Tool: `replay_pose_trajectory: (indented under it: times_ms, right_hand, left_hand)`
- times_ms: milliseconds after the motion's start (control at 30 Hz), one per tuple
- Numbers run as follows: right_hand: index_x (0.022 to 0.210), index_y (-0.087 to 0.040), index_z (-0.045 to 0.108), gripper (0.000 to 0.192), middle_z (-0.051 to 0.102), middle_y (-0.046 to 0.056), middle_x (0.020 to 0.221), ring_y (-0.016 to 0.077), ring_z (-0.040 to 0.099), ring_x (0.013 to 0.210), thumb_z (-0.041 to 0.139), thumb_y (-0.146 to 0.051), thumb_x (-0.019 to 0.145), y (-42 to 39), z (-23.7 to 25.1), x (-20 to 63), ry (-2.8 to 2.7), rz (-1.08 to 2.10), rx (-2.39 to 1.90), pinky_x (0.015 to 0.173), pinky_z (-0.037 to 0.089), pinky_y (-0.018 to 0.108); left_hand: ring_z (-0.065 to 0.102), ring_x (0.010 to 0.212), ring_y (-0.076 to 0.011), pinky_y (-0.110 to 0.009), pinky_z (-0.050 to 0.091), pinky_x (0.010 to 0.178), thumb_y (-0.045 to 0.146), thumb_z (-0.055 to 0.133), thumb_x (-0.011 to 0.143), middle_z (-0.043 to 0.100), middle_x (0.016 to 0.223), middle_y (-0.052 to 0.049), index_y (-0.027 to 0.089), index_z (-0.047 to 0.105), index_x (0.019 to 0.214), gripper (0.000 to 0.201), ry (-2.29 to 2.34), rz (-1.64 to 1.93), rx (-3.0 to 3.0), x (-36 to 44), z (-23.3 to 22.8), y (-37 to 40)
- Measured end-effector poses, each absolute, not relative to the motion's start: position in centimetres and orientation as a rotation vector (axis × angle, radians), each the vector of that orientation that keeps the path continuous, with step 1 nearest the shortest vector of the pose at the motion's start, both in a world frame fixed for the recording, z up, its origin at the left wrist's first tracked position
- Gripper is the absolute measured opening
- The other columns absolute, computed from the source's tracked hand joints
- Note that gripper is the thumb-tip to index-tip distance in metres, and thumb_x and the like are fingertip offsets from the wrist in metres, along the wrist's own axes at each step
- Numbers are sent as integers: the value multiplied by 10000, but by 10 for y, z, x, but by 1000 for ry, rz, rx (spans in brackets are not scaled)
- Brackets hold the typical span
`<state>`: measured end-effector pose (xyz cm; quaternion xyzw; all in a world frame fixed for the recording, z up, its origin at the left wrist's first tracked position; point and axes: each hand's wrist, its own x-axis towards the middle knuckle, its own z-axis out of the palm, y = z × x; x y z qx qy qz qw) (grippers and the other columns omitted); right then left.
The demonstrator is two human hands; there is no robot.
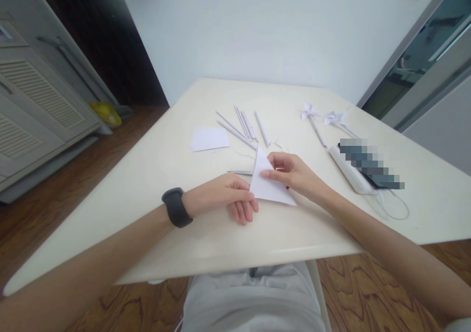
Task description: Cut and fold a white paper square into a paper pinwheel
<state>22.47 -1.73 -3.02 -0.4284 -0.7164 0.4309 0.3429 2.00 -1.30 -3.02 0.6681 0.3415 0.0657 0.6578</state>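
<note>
A white sheet of paper folded into a triangle (270, 187) is held up just above the table, one point toward the far side. My left hand (239, 198) pinches its near left corner between thumb and fingers. Closed on its upper right edge is my right hand (290, 172), thumb on the near face and fingers behind. Scissors (239, 173) lie beyond my left hand, their handles mostly hidden by the paper and my right hand. A stack of white paper squares (210, 139) rests farther left.
Several rolled paper sticks (245, 124) lie past the folded paper. Two paper pinwheels (309, 111) on sticks are at the back right. A white block with a cable (349, 172) sits on the right, under a blurred-out dark object. The table (147, 214) meets the wall behind.
</note>
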Motion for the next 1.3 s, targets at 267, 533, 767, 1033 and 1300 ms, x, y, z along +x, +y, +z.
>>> replay_pose_trajectory:
  times_ms: [267, 533, 767, 1033, 1300]
  right_hand:
    - [654, -179, 436, 305, 359, -56, 557, 71, 349, 488, 599, -403, 781, -19, -32, 226, -1800, 1267, -1074, 407, 264, 181]
    - [688, -170, 475, 272, 496, -10, 653, 78, 366, 513, 590, -386, 805, -19, -34, 226, -1764, 1325, -1017, 428, 240, 202]
    - [692, -134, 566, 361, 462, -5, 594, 85, 376, 522, 462, -425, 879, -19, -32, 227, -1705, 1301, -1000, 461, 244, 222]
    - [787, -155, 571, 232, 437, -32, 609, 73, 365, 497, 526, -377, 841, -17, -32, 230, -1815, 1414, -1058, 437, 260, 196]
    - [708, -162, 511, 297, 383, -42, 572, 77, 334, 485, 475, -410, 867, -15, -35, 234, -1889, 1346, -1067, 435, 237, 210]
  left_hand:
    - [664, 596, -160, -232, 510, 561, 313, 523, 809, 717, 695, -88, 113, 692, 772, 265, 746, 60, 1500, 20, -29, -15]
    - [662, 589, -161, -247, 514, 573, 312, 525, 808, 718, 676, -76, 136, 699, 750, 255, 702, -16, 1496, 19, -28, -18]
    - [663, 597, -156, -241, 512, 579, 295, 495, 828, 717, 688, -66, 147, 697, 760, 260, 683, -10, 1538, 17, -27, -17]
    - [659, 601, -166, -249, 517, 573, 309, 470, 838, 704, 663, -69, 133, 677, 752, 285, 766, 184, 1595, 15, -25, -10]
    - [647, 589, -163, -257, 508, 580, 326, 500, 820, 698, 655, -65, 130, 673, 750, 270, 891, 317, 1568, 12, -21, -6]
